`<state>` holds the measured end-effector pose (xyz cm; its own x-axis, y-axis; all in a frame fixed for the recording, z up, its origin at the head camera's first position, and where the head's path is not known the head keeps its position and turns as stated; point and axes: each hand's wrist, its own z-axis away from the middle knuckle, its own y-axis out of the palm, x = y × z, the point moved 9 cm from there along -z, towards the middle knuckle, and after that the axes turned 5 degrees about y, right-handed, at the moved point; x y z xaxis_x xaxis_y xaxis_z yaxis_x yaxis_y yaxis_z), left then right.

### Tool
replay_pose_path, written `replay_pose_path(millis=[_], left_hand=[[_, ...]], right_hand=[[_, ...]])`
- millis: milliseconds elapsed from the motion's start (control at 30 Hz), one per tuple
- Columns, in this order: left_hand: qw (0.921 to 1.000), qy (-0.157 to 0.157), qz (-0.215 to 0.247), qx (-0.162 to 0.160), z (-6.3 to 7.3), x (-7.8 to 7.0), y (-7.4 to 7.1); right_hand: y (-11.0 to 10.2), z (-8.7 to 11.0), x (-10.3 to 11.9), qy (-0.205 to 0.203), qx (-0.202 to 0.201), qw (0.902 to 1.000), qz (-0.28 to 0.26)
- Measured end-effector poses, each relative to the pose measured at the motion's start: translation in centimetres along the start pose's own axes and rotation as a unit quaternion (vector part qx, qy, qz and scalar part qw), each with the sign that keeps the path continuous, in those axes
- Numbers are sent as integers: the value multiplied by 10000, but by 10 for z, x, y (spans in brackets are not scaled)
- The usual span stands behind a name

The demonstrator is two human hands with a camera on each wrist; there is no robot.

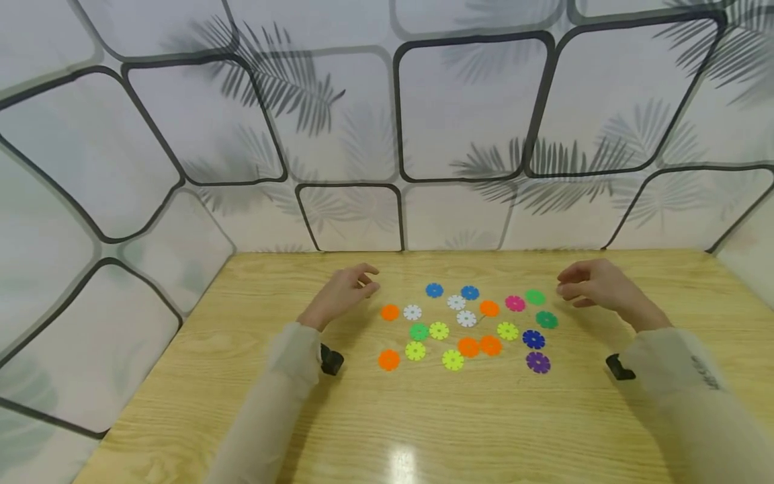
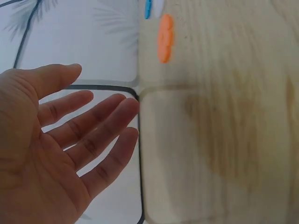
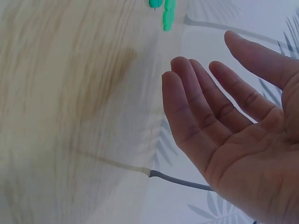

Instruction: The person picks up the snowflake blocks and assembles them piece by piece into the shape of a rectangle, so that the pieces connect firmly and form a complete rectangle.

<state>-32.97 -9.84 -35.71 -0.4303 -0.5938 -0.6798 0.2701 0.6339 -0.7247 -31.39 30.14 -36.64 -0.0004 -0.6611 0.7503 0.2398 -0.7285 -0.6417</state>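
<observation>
Several notched plastic discs lie flat on the wooden table between the two hands. My left hand (image 1: 346,290) hovers at the left of the group with relaxed fingers and an empty palm; nearest to it is an orange disc (image 1: 390,312), whose edge-on shape also shows in the left wrist view. On the opposite side, my right hand (image 1: 595,286) is held over the table, fingers loosely bent around nothing. Close to it are a light green disc (image 1: 535,297) and a darker green disc (image 1: 547,319). A purple disc (image 1: 538,363) and a dark blue disc (image 1: 533,339) sit at the near right.
Blue discs (image 1: 434,290) lie at the back of the group, with white, yellow, orange and pink ones nearer the middle. The wooden table (image 1: 387,417) meets a patterned wall (image 1: 459,114) behind and on the left. Each wrist wears a small black device (image 1: 330,360).
</observation>
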Motion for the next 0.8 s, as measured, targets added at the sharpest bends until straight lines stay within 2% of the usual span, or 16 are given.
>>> replay_pose_path(millis=[133, 233, 467, 633, 800], left_hand=[[9997, 45, 175, 180, -10, 1, 10], [9996, 36, 263, 106, -15, 2, 12], [9951, 6, 977, 161, -28, 0, 27], [9944, 0, 1046, 121, -39, -2, 29], [9917, -138, 1268, 177, -48, 3, 33]], right_hand=[[4, -4, 0, 113, 95, 9999, -78], [7, -6, 2, 117, 151, 9997, -137], [8, -5, 3, 156, 225, 9995, -151], [8, -9, 6, 196, 193, 9996, -55], [10, -15, 11, 198, 269, 9994, -72]])
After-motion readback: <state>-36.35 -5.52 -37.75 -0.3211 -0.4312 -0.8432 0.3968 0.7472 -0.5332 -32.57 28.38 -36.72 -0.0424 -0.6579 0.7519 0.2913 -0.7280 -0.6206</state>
